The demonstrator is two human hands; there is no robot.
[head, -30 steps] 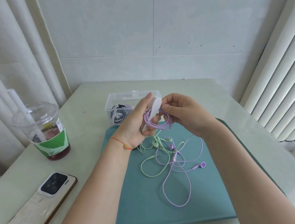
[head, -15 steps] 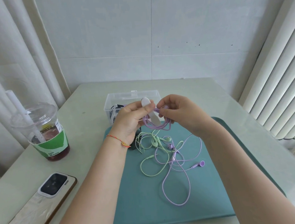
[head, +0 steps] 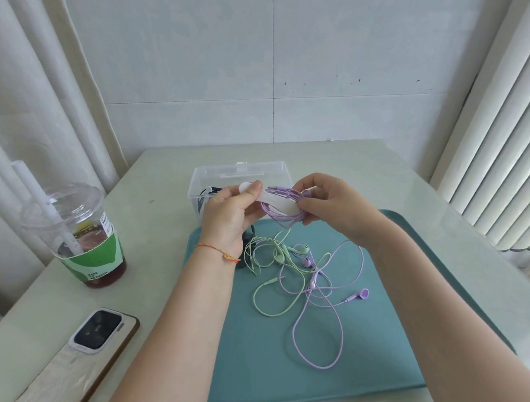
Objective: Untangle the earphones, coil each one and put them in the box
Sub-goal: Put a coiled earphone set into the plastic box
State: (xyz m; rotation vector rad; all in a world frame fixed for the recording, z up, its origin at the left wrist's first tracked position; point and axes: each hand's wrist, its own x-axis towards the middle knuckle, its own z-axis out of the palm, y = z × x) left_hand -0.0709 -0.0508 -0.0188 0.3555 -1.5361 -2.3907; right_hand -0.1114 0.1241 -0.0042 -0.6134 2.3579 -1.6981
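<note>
While both hands hover above the far edge of a teal tray (head: 426, 299), they hold one bundle between them. Left hand (head: 230, 216): its thumb and fingers pinch one end of a white strap (head: 276, 201), a red string bracelet (head: 218, 253) on the wrist. Right hand (head: 331, 204): its curled fingers grip a coiled purple earphone (head: 282, 213), with the strap running through the coil.

Just beyond the hands, on the pale surface (head: 163, 229), stands a clear plastic box (head: 238, 171) touching the tray's far edge; dark cable shows inside it, partly hidden by the left hand.

On the tray, near the wrists, lies a tangle: a green earphone (head: 276, 309) on the left, looped and crossing a second purple earphone (head: 321, 349) on the right, whose long loop trails toward the near side. A small dark object sits beside the left wrist, too hidden to identify.

Far left on the surface stands a lidded plastic cup (head: 77, 236) with a straw, dark drink and green sleeve. Nearer, a phone (head: 99, 330) lies face down.
</note>
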